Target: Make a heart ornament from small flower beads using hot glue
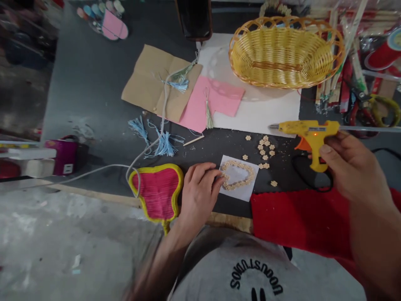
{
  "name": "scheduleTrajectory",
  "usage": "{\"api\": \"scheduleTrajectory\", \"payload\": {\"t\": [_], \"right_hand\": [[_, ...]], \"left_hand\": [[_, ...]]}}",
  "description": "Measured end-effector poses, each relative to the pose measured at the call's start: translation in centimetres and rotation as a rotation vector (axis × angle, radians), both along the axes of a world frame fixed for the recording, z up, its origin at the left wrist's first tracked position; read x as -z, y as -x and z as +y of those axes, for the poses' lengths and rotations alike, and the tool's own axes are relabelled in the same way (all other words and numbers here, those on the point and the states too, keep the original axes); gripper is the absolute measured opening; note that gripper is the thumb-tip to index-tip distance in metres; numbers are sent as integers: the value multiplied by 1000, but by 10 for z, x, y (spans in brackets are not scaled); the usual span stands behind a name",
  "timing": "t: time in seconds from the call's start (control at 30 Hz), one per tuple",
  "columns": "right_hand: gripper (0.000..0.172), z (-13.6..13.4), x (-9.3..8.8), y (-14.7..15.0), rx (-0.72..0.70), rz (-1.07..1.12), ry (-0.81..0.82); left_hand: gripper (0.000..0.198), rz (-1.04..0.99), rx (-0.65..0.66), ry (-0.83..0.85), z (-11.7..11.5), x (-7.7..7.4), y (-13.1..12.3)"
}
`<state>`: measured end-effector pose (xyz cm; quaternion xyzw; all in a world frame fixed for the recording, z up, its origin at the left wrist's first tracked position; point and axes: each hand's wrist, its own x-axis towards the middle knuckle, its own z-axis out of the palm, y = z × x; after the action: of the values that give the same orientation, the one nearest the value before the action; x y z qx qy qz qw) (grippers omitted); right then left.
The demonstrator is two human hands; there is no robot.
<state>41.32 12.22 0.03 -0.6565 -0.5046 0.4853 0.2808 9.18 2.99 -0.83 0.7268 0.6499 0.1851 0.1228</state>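
My right hand [344,161] is wrapped round the handle of a yellow hot glue gun [313,128], whose nozzle points left over the table; a small orange light glows on its side. My left hand [202,184] rests at the left edge of a white paper square [247,194]. Its thumb and index finger pinch a small flower-shaped piece, partly hidden by the fingertips, on a ring of beige flowers [240,184] stuck to the paper. Several loose flower pieces [265,147] lie between the paper and the glue gun.
Left of my left hand lies a pink fan shape with yellow trim [156,192]. Blue tassels [166,144], a white cable [147,148], brown paper [150,83] and pink sheets [196,104] lie beyond. A wicker basket [282,54], scissors [384,109] and red cloth [297,213] are on the right.
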Motion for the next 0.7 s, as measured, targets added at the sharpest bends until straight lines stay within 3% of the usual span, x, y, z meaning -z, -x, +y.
{"api": "scheduleTrajectory", "payload": {"t": [0.07, 0.13, 0.2, 0.27, 0.37, 0.47, 0.7], "right_hand": [[55, -3, 0, -11, -57, -240, -46], [49, -11, -5, -14, -101, -611, -201], [37, -23, -12, -2, -176, -870, -493], [23, -36, -16, 25, -262, -839, -848], [11, -50, -15, 78, -492, -671, -778], [6, -57, -6, 121, -589, -599, -706], [12, -56, 5, 145, -661, -639, -702]], "left_hand": [[4, 2, 12, -3, 2, 1, 0], [5, -2, 17, 0, 2, 1, 1], [6, -11, 15, 0, 2, 0, 3], [6, -20, 10, 4, 2, 0, 5], [7, -26, 5, 13, 1, -2, 7], [6, -35, 6, 27, 0, -3, 8], [6, -46, 21, 30, -2, 0, 14]]}}
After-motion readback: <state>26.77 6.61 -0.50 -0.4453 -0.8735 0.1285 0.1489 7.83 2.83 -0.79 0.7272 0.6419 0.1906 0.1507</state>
